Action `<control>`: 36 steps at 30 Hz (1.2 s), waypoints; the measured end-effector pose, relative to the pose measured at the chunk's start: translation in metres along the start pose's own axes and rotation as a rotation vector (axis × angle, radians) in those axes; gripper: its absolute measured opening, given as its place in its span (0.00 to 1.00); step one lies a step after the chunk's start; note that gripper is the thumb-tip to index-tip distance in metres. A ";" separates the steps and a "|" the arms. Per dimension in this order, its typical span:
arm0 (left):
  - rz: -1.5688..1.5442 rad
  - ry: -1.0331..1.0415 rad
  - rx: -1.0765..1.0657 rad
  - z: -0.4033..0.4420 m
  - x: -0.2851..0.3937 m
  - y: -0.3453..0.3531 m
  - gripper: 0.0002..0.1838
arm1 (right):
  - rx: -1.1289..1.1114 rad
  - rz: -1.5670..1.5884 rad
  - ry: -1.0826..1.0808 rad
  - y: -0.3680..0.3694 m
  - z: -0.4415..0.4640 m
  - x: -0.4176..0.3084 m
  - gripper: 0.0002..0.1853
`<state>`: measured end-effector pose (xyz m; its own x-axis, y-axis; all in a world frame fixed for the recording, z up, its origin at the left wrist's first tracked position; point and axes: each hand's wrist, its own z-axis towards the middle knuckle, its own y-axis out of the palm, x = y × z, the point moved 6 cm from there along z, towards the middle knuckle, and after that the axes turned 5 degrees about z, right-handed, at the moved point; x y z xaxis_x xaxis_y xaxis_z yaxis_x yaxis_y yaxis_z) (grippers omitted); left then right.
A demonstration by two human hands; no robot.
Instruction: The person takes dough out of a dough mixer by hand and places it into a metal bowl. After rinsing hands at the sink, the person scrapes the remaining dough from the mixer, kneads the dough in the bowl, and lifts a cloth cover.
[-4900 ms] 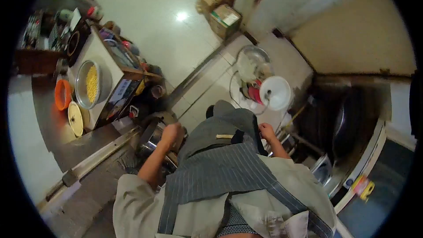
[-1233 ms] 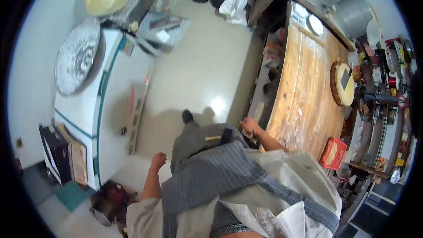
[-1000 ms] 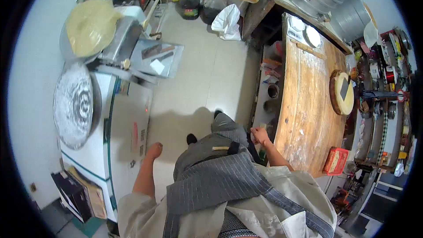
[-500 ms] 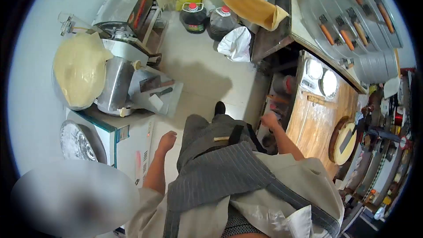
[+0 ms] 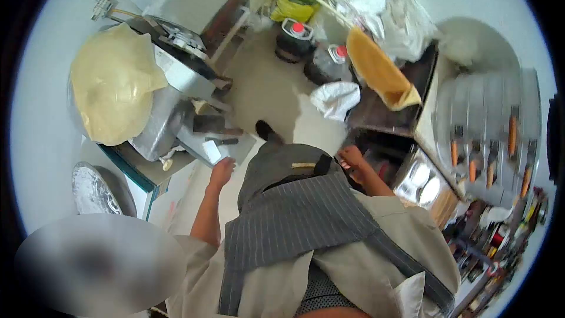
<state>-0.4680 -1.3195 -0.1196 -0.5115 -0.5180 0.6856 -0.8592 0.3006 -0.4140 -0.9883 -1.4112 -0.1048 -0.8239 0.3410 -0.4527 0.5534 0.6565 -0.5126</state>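
Note:
My left hand [image 5: 222, 172], loosely curled with nothing visible in it, hangs just in front of a metal tray [image 5: 246, 145]. On that tray lie a dark-bladed tool [image 5: 209, 123], a dark-handled scraper [image 5: 226, 141] and a white card-like piece [image 5: 212, 152]. My right hand [image 5: 351, 158] is curled too and shows nothing in it; it hangs beside the dark opening of a shelf unit [image 5: 382, 147]. The striped apron [image 5: 294, 218] lies between my arms.
At the left stand a machine [image 5: 159, 123] and a yellowish cover [image 5: 112, 85]. Ahead are dark jugs [image 5: 291, 44], a white bag [image 5: 335, 100] and a brown curved sheet [image 5: 379, 70]. Metal steamers [image 5: 485, 129] stand right. A blurred patch hides the lower left.
The view has moved forward past the wooden table and turned, bringing the machine, jugs and shelf unit closer. The curved sheet and steamers stand nearer. Both hands still hang at my sides.

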 end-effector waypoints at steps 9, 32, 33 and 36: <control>-0.093 0.131 0.145 0.080 0.142 -0.088 0.14 | 0.022 0.277 0.010 -0.090 0.117 -0.131 0.14; -0.763 -0.229 0.648 0.255 0.238 -0.253 0.15 | -0.117 -0.314 -0.638 -0.255 0.439 -0.516 0.17; -0.838 -0.224 0.669 0.255 0.240 -0.256 0.15 | -0.221 0.017 -0.382 -0.248 0.448 -0.528 0.18; -0.817 -0.277 0.681 0.248 0.224 -0.247 0.15 | -0.367 0.528 -0.076 -0.219 0.451 -0.575 0.23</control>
<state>-0.3687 -1.7084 -0.0121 0.3021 -0.5471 0.7807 -0.7100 -0.6756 -0.1987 -0.5810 -2.0547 -0.0616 -0.4339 0.6410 -0.6332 0.7927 0.6056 0.0699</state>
